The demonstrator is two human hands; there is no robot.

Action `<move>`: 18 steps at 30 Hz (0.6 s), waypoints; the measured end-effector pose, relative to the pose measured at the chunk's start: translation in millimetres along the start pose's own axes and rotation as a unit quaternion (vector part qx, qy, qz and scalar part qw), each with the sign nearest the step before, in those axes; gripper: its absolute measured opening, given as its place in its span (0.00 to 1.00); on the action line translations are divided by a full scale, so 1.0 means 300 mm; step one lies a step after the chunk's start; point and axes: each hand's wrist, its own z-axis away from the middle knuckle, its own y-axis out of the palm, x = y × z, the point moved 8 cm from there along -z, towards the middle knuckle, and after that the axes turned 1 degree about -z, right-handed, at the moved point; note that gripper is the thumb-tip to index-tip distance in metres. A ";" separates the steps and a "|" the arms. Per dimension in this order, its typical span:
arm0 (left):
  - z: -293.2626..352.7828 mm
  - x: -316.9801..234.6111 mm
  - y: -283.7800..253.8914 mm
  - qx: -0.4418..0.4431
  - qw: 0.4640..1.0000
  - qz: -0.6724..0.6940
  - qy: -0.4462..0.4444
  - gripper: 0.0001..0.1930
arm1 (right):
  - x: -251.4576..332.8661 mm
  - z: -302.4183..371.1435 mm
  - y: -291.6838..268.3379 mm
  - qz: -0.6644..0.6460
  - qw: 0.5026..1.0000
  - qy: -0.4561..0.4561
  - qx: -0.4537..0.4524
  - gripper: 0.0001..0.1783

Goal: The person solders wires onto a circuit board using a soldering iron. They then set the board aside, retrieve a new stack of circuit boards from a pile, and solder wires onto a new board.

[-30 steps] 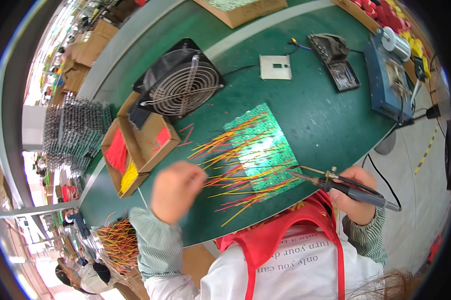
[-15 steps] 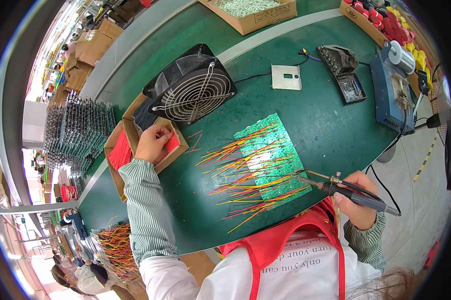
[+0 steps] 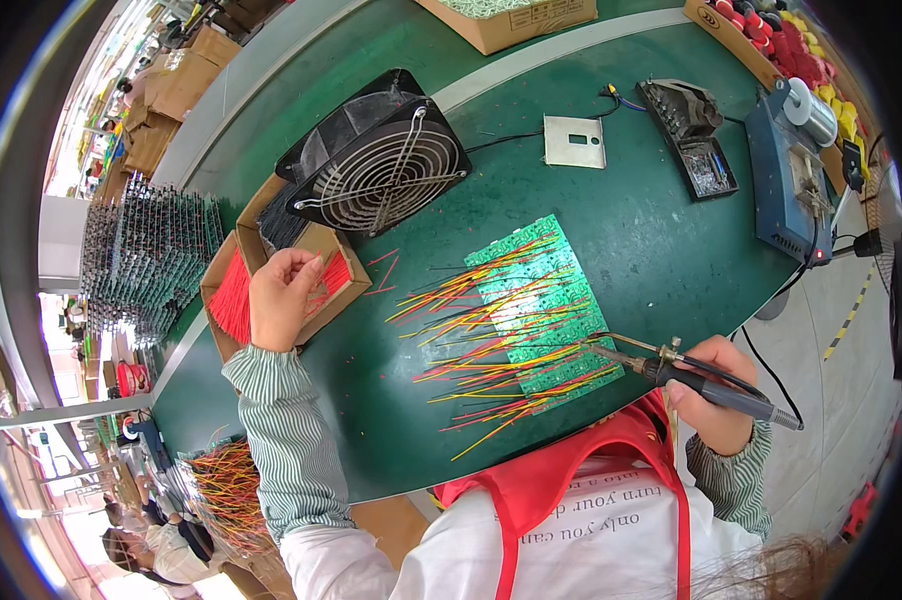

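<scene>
My left hand (image 3: pixel 283 297) is above a divided cardboard box (image 3: pixel 316 245), thumb and fingertips pinched together. Whatever lies between those fingertips is too small to make out. Beneath and beside it, cut red wires (image 3: pixel 233 300) fill part of the box, with dark wires (image 3: pixel 283 222) in another section. My right hand (image 3: pixel 716 395) grips a soldering iron (image 3: pixel 716 392) fitted with a thin metal feed tube. Its tip points left, at the lower right part of a green circuit board panel (image 3: pixel 546 300). Red, yellow and black wires (image 3: pixel 481 345) stick out leftward from the panel.
Behind the box stands a black fan (image 3: pixel 381 165) with a wire guard. A white metal plate (image 3: pixel 574 142), a black tray (image 3: pixel 696 145) and a blue machine with a solder spool (image 3: pixel 791 175) sit farther right. Stacked boards (image 3: pixel 151 265) rise at the left.
My left hand has drawn back slightly toward me and left, lifting from the red wires with its fingertips still pinched. My right hand and the soldering iron have stayed nearly in place.
</scene>
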 end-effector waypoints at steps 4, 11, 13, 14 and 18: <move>0.046 -0.007 0.004 -0.022 0.996 0.082 -0.029 0.06 | 0.008 0.002 -0.003 0.017 1.000 -0.017 0.007 0.11; 0.030 0.032 0.016 -0.023 0.993 0.101 -0.052 0.06 | -0.006 0.023 -0.008 -0.008 1.000 -0.006 0.003 0.11; 0.031 0.038 0.020 -0.020 0.993 0.097 -0.063 0.07 | 0.008 0.026 -0.008 -0.004 1.000 -0.018 -0.003 0.11; 0.033 0.035 0.018 -0.025 0.993 0.096 -0.057 0.07 | 0.009 0.027 -0.012 -0.004 1.000 -0.018 -0.004 0.11; 0.041 0.036 0.001 -0.052 0.993 0.100 -0.046 0.06 | 0.015 0.032 -0.015 0.015 0.999 -0.033 -0.001 0.12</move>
